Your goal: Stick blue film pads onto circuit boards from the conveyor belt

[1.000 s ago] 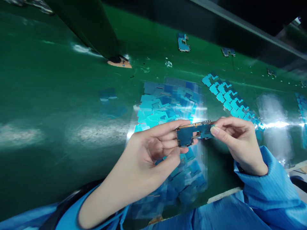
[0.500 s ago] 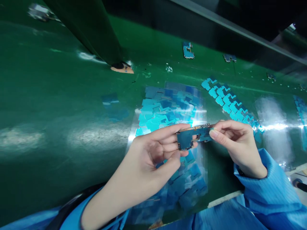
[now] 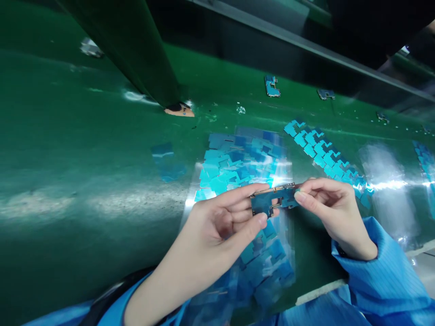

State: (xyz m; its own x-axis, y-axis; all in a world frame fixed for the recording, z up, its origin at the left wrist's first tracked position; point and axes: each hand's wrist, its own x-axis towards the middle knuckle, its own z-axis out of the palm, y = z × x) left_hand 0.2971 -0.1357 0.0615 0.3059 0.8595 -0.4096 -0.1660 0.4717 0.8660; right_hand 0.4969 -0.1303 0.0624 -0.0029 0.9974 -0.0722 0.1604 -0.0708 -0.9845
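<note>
A small circuit board (image 3: 263, 202) with a dark blue face and a notch cut in it is held between both hands. My left hand (image 3: 227, 222) supports its left end, fingers behind and the thumb tip on its lower edge. The thumb and forefinger of my right hand (image 3: 329, 208) pinch the right end, hiding that tip. Below the hands lies a clear plastic bag (image 3: 288, 253) of blue cut-out pieces (image 3: 219, 174), partly covered by my left hand and forearm.
Blue notched pieces (image 3: 321, 151) lie in overlapping diagonal rows to the right. Farther back are circuit boards (image 3: 272, 86) on the green table (image 3: 102, 145). A dark green post (image 3: 136, 54) stands at the back left, and a dark bar (image 3: 292, 38) crosses the far side.
My left thumb has moved up and right onto the board's lower edge. Both hands still hold the board, and the camera view has shifted slightly.
</note>
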